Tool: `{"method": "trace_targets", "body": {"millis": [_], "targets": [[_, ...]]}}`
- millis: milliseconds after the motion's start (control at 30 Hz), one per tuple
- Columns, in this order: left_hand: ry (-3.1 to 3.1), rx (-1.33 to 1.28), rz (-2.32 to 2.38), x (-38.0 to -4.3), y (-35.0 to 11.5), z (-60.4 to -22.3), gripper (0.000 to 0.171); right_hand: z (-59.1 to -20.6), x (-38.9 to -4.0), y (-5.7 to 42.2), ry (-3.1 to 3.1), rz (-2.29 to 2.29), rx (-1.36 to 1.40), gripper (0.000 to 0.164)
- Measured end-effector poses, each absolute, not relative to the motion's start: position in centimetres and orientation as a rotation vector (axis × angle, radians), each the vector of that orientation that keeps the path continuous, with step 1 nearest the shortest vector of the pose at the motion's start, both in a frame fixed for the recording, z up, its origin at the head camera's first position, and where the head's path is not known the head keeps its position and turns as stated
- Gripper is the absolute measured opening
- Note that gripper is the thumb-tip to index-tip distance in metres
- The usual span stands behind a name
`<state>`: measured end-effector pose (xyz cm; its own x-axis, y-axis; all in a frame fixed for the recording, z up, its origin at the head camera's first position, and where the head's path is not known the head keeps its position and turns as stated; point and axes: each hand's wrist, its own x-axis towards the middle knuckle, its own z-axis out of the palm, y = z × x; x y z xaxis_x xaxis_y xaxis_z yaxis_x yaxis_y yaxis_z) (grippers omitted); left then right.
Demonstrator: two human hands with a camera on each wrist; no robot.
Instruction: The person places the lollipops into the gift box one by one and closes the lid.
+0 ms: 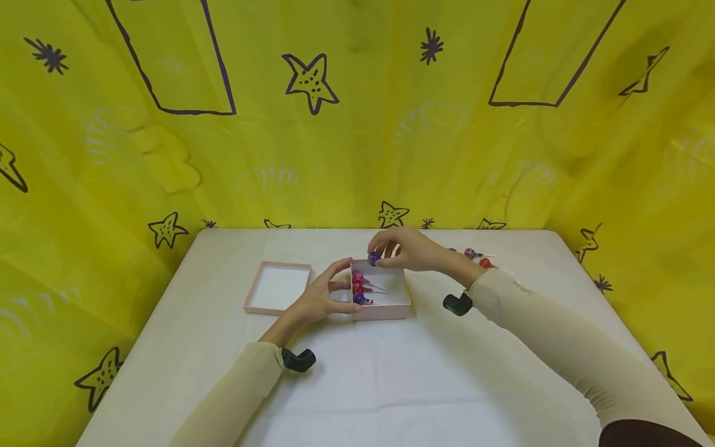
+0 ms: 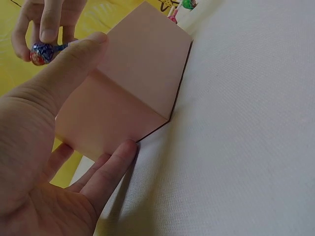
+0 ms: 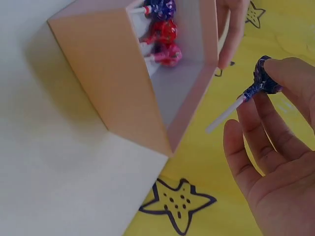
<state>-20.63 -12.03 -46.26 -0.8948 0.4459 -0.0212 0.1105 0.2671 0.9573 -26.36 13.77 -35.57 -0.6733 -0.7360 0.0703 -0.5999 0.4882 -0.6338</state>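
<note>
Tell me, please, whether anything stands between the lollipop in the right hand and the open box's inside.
Nothing visible does: the purple lollipop, pinched by the right hand, is near the far edge of the open box. The left hand grips its left end; three lollipops inside leave bare floor.

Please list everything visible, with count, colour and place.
Open box: 1, pink, central
Boxed lollipops: 3, pink, red, blue-purple, inside
Held lollipop: 1, blue-purple, near box
Loose lollipops: 2 or more, mixed, right of box
Lid: 1, pink-white, left of box
Table: 1, white, beneath
Curtain: 1, yellow, dark-patterned, behind
Unclear shape: 1, brown, bottom right
Wrist devices: 2, dark, wrists
Sleeves: 2, cream, arms
Left grip: 1, bare, at box
Right grip: 1, bare, pinching held lollipop
</note>
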Motion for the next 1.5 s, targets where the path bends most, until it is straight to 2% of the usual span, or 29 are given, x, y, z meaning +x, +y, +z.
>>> {"method": "trace_targets", "body": {"millis": [800,1500], "targets": [[2.248,0.538,1.655,-20.5,-12.2,-46.2,0.106,-40.7,-25.7,11.5,2.336,-0.933,-1.140,0.016],[2.249,0.574,1.658,-20.6,-12.2,-46.2,0.106,-41.6,-25.3,10.7,2.284,-0.906,-1.142,0.016]]}}
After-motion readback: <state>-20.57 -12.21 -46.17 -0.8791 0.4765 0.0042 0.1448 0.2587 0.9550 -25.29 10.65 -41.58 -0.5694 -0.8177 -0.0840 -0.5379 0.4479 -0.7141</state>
